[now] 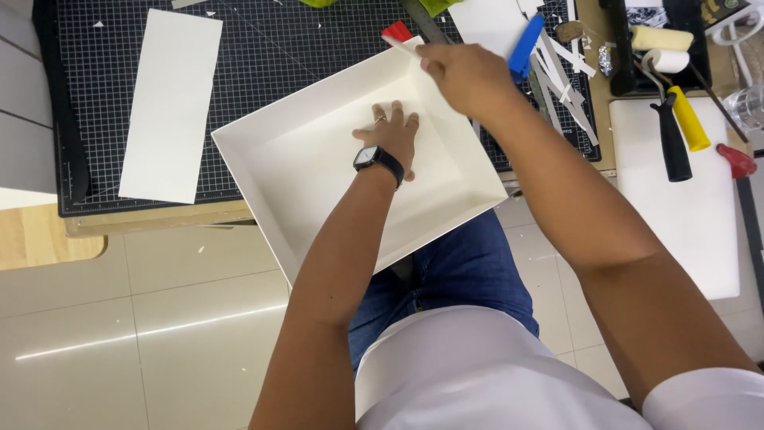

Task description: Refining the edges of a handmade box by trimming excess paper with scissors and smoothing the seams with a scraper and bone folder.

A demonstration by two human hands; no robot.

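Your left hand (391, 134) lies flat, fingers spread, inside the shallow white cardboard box (318, 171). Your right hand (461, 76) pinches a thin white strip (400, 44) at its far wall. The box looks formed; edging seems left.

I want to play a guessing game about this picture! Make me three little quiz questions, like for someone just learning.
1. True or false: the left hand lies flat inside the white box.
2. What does the right hand pinch at the box's far corner?
A. a thin white strip with a red end
B. the yellow-handled roller
C. the blue tool
3. Fill in: the loose white sheet lies on the black ____ mat.

Key
1. True; a dark wristwatch is on that wrist.
2. A; the strip sits in the fingers, while the roller and blue tool lie untouched.
3. Gridded cutting.
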